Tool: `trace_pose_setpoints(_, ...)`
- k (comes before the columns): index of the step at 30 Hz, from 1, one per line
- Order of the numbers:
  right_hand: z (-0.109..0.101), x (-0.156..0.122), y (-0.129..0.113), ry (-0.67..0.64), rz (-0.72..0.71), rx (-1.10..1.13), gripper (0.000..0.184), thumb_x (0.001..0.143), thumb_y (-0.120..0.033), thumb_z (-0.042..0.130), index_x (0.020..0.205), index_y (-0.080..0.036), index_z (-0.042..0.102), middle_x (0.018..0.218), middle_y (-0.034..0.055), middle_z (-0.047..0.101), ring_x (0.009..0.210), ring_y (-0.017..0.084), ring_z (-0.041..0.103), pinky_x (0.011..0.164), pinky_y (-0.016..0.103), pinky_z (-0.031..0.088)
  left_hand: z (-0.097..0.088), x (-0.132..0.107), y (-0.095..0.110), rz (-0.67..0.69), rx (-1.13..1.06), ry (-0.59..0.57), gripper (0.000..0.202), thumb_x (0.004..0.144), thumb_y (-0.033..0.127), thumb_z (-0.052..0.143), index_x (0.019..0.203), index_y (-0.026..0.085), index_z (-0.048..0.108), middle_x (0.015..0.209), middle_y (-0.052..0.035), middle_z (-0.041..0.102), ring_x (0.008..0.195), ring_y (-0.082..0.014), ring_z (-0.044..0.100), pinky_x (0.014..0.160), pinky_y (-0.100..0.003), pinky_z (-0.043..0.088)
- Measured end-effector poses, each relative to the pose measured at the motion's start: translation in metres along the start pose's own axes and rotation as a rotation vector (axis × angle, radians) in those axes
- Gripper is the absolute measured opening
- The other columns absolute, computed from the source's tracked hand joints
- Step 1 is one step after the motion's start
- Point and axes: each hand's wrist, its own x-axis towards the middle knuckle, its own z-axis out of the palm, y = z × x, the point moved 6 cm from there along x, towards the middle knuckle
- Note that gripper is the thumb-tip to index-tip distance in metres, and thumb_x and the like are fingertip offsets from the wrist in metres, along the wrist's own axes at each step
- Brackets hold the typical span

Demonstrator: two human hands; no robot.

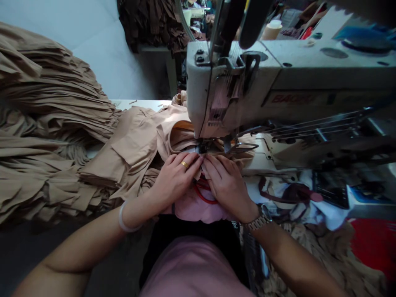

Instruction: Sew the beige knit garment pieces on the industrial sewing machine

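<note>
Both of my hands meet in front of the presser foot (202, 148) of a sewing machine (235, 95). My left hand (176, 177), with a gold ring, has its fingertips pinched on the edge of a beige fabric piece (181, 140). My right hand (227, 183) presses its closed fingers on the same edge from the other side. The cloth forms an open loop behind my fingers, its edge by the foot. Under my palms a red cord or band (206, 196) shows in part. The needle tip cannot be made out.
Tall stacks of beige cut fabric (62, 99) fill the left side. Dark brown cloth (151, 24) hangs at the back. A thread cone (272, 29) stands behind the machine. On the right lie a dark strap (284, 193), a black tray-like object (331, 189) and red cloth (374, 243).
</note>
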Motion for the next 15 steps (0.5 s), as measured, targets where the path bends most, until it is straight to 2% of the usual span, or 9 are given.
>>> trace_pose_setpoints(8, 0.003, 0.008, 0.006, -0.045, 0.083, 0.048, 0.040, 0.100, -0.030, 0.046, 0.134, -0.013, 0.057, 0.135, 0.0117, 0.062, 0.120, 0.029, 0.053, 0.101, 0.046, 0.038, 0.002, 0.006, -0.001, -0.030, -0.015, -0.040, 0.037, 0.102, 0.014, 0.041, 0.135, 0.007, 0.055, 0.138, -0.0156, 0.059, 0.122, -0.0267, 0.055, 0.096, -0.040, 0.046)
trace_pose_setpoints(15, 0.003, 0.011, 0.008, -0.040, 0.085, 0.015, 0.041, 0.100, -0.029, 0.047, 0.135, -0.011, 0.056, 0.136, 0.0108, 0.062, 0.119, 0.029, 0.054, 0.100, 0.047, 0.037, 0.004, 0.003, -0.007, 0.016, -0.077, -0.020, 0.038, 0.102, 0.017, 0.045, 0.138, 0.007, 0.053, 0.141, -0.0171, 0.056, 0.128, -0.0296, 0.053, 0.101, -0.044, 0.047)
